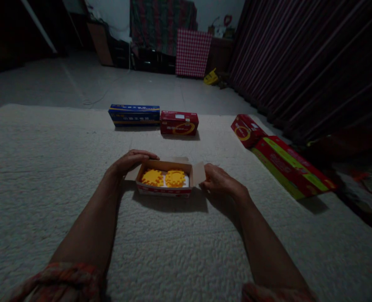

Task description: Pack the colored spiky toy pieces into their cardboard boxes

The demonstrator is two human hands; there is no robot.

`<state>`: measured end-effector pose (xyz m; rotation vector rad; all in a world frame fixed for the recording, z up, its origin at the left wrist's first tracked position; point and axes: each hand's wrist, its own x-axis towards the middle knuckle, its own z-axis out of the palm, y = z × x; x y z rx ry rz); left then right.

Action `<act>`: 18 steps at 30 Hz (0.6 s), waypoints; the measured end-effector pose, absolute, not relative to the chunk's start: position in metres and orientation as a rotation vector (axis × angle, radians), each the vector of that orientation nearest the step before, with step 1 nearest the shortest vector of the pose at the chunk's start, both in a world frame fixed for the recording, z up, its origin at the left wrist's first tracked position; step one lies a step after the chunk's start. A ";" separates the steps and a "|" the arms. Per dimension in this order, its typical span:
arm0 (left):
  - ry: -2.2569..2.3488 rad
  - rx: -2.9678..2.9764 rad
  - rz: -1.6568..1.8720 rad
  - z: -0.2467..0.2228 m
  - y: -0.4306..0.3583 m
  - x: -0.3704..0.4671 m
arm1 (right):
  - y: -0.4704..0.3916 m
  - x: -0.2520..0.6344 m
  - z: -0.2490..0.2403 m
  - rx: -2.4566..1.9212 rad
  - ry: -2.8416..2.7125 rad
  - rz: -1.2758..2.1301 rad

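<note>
A small open carton (163,192), red and white outside and brown inside, stands on the quilted cover in front of me. Two yellow gear-shaped pieces (175,178) lie side by side in it, with something white under the right one. My left hand (132,160) is at the carton's back left corner, fingers stretched along the back edge beside the left flap (132,173); its thumb is hidden. At the other end, my right hand (219,179) has its fingers closed on the raised right flap (199,173).
Beyond the carton stand a blue box (134,116) and a red box (178,123), side by side. To the right, another red box (247,131) touches a longer red and yellow-green box (291,167). A dark pleated curtain (299,67) hangs along the right side.
</note>
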<state>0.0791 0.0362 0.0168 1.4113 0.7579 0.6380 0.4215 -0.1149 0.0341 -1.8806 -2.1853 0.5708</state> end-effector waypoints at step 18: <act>0.756 1.432 0.661 0.021 0.034 0.081 | -0.116 0.417 0.045 -1.811 -2.176 0.656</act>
